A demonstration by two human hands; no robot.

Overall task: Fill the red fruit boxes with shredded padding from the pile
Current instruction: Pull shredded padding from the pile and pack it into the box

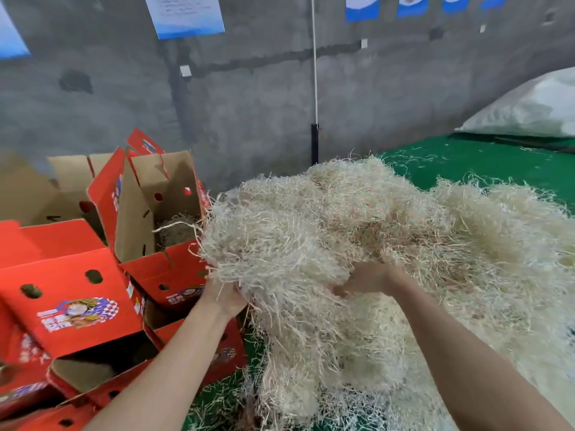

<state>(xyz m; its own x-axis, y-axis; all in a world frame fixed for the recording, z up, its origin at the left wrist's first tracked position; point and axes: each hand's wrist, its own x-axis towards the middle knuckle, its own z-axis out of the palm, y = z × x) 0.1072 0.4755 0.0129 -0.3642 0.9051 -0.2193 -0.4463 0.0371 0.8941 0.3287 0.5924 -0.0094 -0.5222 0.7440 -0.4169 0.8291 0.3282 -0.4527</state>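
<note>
A big pile of pale shredded padding (466, 244) covers the right half of the view. A large clump of padding (280, 237) is lifted off its left side. My left hand (222, 295) grips that clump from below at its left edge; its fingers are buried in the strands. My right hand (365, 279) grips the clump's underside further right, fingers curled into it. An open red fruit box (168, 269) stands just left of the clump, with some padding (177, 230) inside.
Several more red boxes (71, 293) lie stacked and tilted at the left, one empty and on its side (102, 368). Green matting (485, 163) covers the floor. A grey wall is behind, with a white rope (315, 73) hanging. A white sack (535, 110) lies far right.
</note>
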